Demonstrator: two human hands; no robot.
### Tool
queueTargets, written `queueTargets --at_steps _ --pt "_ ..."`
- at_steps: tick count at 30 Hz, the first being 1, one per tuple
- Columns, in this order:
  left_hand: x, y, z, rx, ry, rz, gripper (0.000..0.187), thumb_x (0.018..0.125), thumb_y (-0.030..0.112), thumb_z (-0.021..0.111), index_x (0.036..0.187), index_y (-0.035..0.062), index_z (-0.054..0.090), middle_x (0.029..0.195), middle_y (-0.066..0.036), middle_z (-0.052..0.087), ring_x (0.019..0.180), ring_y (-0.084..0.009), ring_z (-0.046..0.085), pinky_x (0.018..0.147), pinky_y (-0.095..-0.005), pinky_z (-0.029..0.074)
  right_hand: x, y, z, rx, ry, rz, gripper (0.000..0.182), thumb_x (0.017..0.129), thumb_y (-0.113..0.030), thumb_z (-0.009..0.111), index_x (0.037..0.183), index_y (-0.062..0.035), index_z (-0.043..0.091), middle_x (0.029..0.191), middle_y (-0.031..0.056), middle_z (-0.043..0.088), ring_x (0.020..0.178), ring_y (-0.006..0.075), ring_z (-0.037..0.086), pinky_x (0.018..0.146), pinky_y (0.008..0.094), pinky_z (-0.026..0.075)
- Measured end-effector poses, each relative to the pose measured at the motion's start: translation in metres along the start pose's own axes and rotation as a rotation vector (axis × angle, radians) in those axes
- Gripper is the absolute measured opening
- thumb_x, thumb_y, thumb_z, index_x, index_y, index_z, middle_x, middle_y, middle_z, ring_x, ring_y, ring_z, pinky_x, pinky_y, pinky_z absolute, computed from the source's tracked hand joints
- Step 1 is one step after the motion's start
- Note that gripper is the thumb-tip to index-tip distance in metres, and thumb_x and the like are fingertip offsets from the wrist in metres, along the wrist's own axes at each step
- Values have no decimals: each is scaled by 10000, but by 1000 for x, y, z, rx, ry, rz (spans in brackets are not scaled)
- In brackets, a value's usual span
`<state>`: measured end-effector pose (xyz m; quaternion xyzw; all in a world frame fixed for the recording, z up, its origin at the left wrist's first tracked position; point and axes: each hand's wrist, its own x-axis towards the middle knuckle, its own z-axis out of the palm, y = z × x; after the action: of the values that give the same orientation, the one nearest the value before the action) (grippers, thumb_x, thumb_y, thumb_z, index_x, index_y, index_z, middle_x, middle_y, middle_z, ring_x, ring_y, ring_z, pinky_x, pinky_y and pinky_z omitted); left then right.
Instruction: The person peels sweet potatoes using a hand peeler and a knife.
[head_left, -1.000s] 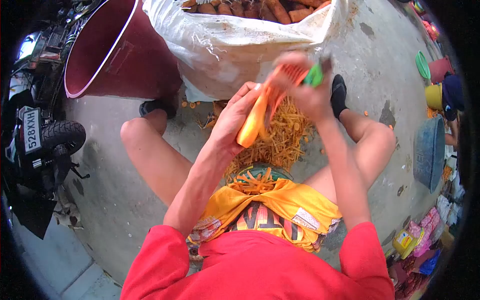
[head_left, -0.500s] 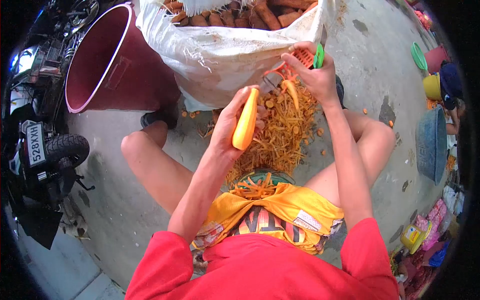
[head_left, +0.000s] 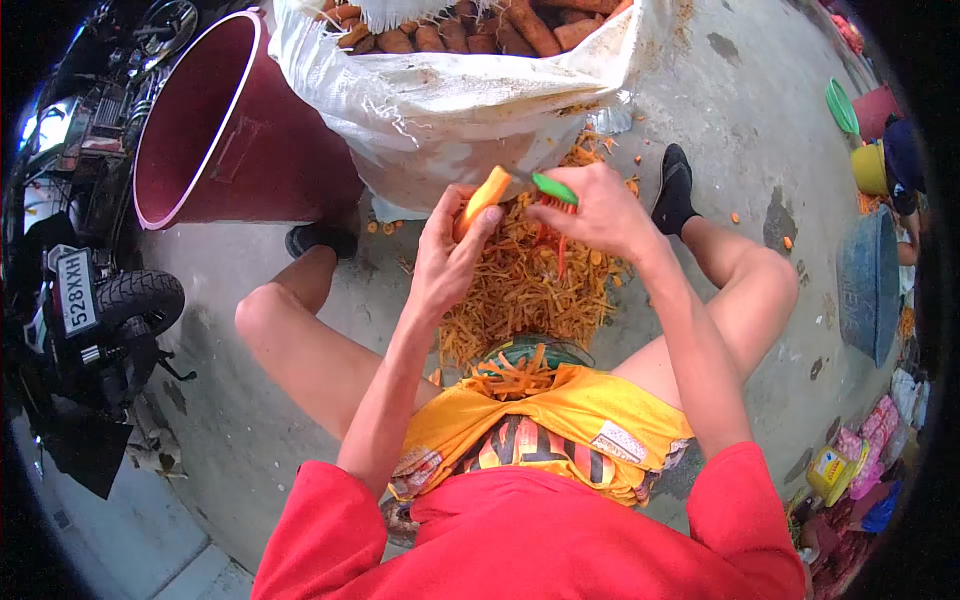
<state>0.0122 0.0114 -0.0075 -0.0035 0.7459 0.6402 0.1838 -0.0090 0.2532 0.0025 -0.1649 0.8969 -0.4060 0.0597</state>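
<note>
A peeled carrot (head_left: pixel 482 204) is in my left hand (head_left: pixel 443 250), its top end pointing up and to the right. In my right hand (head_left: pixel 600 212) is a knife (head_left: pixel 555 188) with a green handle, its blade reaching left to the carrot's top end. A red peeler (head_left: pixel 556 217) is held in the same hand, partly hidden under the fingers. Beneath both hands, a pile of carrot peelings (head_left: pixel 530 295) covers the ground between my legs, with more strips lying near my yellow shorts.
A white sack (head_left: pixel 450 110) full of unpeeled carrots (head_left: pixel 480 38) stands in front. To its left is a large maroon tub (head_left: pixel 290 150), with a parked motorcycle (head_left: pixel 110 300) beyond. At right sit a blue-grey basin (head_left: pixel 868 290) and another person's arm (head_left: pixel 907 235).
Both hands have come closer together. My right hand has moved down and left, bringing the knife blade to the carrot's end, and the carrot has tilted to the right.
</note>
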Motion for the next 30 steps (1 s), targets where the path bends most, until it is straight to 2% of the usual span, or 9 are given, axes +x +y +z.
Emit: queueTargets --at_steps 3,5,13,18,20,21,25,27,30 --pt "-5 3 2 -100 -43 99 259 1045 207 666 1216 33 578 1000 34 560 918 -29 490 805 -185 418 7 11 16 0 -31 8 308 856 -331 777 947 -44 709 832 222 702 808 423 695 712 489 544" --pt "-7 6 -2 -175 -98 204 269 1052 204 655 1243 37 565 1033 35 559 940 -29 488 824 -190 419 12 37 16 -208 -241 244 321 884 -308 773 934 -3 684 836 200 715 781 374 695 714 452 535" --pt "2 3 -19 39 110 237 486 932 112 789 1358 28 571 1069 -30 643 967 -109 616 861 -238 511 8 9 6 -49 -59 91 320 857 -327 777 916 -19 709 827 235 702 829 438 694 735 488 544" --pt "2 4 -31 -474 214 269 355 913 116 812 1226 19 674 1043 -10 708 963 -73 654 835 -215 534 7 -5 2 64 -21 45 307 870 -308 784 923 -19 694 807 220 700 798 426 690 708 457 548" --pt "7 -5 -28 -386 216 159 349 929 132 802 1229 2 682 1028 8 701 932 -55 631 813 -210 509 7 -21 3 114 -45 20 302 876 -304 781 930 -22 689 801 219 693 791 428 687 698 454 546" --pt "4 5 -23 -202 212 225 353 939 151 796 1228 -18 685 1030 20 695 908 -43 611 801 -211 493 6 -28 5 161 -54 10 296 883 -301 778 936 -25 684 794 217 686 784 429 683 688 451 543" --pt "-2 7 -12 -254 124 221 372 877 162 858 1162 -29 713 1008 7 709 887 -50 617 780 -211 502 11 -40 4 -1 -54 -111 271 883 -292 774 951 -55 660 816 220 674 802 446 666 668 485 532" --pt "-2 -1 -16 86 138 307 311 897 142 840 1125 -21 708 971 36 668 835 -24 569 725 -211 470 8 -36 8 25 -60 -96 264 881 -294 771 962 -65 666 836 218 681 830 451 662 668 498 530" --pt "-4 1 -15 65 189 292 271 871 93 846 1078 -26 717 900 32 672 792 -22 569 701 -205 465 12 -37 16 67 -81 -82 261 886 -296 765 970 -69 668 840 217 684 830 453 664 666 498 533"
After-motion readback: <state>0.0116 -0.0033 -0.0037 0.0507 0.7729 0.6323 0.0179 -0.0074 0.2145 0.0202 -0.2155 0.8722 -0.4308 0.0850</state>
